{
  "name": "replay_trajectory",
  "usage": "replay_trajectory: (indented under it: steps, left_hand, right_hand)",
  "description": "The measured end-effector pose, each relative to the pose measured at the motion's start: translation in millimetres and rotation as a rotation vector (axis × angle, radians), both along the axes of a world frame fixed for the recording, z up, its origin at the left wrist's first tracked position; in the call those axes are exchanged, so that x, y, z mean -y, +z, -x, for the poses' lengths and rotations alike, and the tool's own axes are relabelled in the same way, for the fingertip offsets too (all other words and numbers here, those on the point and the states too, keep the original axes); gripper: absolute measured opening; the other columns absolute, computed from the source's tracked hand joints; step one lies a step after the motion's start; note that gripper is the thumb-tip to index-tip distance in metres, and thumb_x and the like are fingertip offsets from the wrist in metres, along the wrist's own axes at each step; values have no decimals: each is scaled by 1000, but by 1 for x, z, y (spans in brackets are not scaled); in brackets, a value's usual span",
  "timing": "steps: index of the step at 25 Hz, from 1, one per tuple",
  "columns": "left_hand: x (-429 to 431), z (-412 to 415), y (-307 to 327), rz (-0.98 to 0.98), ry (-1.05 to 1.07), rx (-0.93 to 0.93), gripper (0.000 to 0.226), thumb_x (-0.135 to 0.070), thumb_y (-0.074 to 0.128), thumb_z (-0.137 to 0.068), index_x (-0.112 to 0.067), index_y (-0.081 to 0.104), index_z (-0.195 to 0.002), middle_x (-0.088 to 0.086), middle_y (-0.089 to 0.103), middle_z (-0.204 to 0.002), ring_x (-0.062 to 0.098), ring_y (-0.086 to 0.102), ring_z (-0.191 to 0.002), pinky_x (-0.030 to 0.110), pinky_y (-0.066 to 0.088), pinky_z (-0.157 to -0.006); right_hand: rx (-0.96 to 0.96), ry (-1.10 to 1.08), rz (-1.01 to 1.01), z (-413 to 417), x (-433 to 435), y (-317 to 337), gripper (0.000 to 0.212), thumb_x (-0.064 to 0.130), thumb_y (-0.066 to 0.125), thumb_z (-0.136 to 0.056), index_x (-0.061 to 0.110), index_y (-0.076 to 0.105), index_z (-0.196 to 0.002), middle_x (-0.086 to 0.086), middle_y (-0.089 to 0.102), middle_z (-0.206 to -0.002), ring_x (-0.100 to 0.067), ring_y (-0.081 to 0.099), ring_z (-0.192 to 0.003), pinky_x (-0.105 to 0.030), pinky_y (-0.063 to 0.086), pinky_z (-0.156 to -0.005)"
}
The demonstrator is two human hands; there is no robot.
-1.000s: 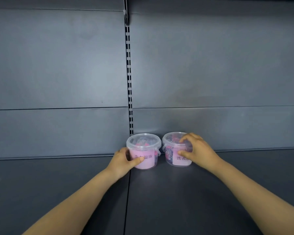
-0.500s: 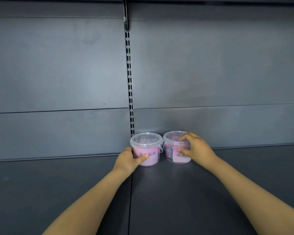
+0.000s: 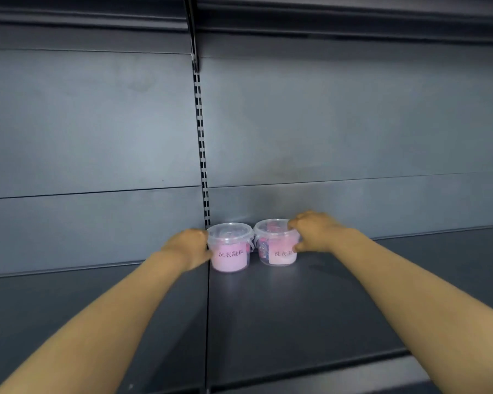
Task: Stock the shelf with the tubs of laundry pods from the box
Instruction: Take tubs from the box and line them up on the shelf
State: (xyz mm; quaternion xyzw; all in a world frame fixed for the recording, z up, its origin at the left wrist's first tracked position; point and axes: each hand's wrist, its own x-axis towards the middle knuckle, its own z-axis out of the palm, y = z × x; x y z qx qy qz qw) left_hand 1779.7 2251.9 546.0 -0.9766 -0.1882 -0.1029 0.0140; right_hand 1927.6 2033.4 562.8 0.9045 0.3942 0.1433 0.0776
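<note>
Tubs of laundry pods, two clear plastic ones with pink labels and clear lids, stand upright side by side at the back edge of the dark grey metal shelf [image 3: 296, 314], against its back panel [image 3: 339, 123]. The left hand [image 3: 188, 247] presses the side of the left tub [image 3: 230, 248]; how far its fingers close cannot be told. The right hand [image 3: 313, 231] clamps the right tub [image 3: 276, 244], fingers over the lid rim, thumb on the label.
</note>
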Motion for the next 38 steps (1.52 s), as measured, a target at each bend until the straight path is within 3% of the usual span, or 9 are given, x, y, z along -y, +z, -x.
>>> replay_trajectory:
  steps: [4, 11, 15, 28, 35, 38]
  left_hand:
    - [65, 41, 39, -167, 26, 56, 39, -28, 50, -92, -7, 50, -124, 15, 50, -126, 32, 49, -117, 37, 43, -93]
    - [189, 147, 44, -199, 118, 169, 43, -29, 49, -93, -4, 47, -129, 17, 46, -130, 33, 41, -123, 40, 41, -97]
    - [254, 200, 28, -149, 143, 157, 43, -27, 47, -94, -5, 45, -131, 16, 45, -130, 32, 39, -124, 40, 40, -95]
    - [428, 303, -68, 32, -39, 50, 44, -30, 47, -94, -4, 45, -129, 15, 47, -129, 32, 41, -124, 42, 40, -100]
    - [499, 331, -154, 167, -105, -33, 42, -31, 47, -95, -7, 46, -130, 12, 48, -128, 29, 40, -124, 41, 41, -101]
    - [528, 327, -198, 221, -112, -84, 39, -29, 45, -95, -7, 47, -128, 12, 49, -125, 28, 42, -122, 39, 42, -97]
  right_hand:
    - [-12, -9, -23, 34, 37, 27, 55, 49, 60, -82, 17, 53, -126, -6, 55, -129, -28, 51, -118, -37, 47, -93]
    - [3, 79, -83, 119, 152, 34, 65, 50, 60, -82, 15, 45, -135, -8, 48, -139, -29, 47, -125, -39, 43, -101]
    - [-32, 100, -97, 172, 224, 20, 64, 48, 58, -85, 15, 41, -137, -9, 49, -136, -29, 47, -122, -39, 44, -97]
    - [-202, 40, -109, 307, 403, -79, 62, 48, 55, -87, 18, 41, -138, -5, 50, -137, -26, 44, -125, -39, 44, -96]
    - [-393, -50, -84, 327, 477, -168, 61, 44, 58, -87, 17, 41, -139, -3, 49, -139, -23, 43, -128, -40, 43, -99]
    - [-448, -66, -54, 323, 507, -217, 53, 40, 61, -84, 17, 50, -131, -4, 54, -132, -25, 47, -125, -38, 44, -97]
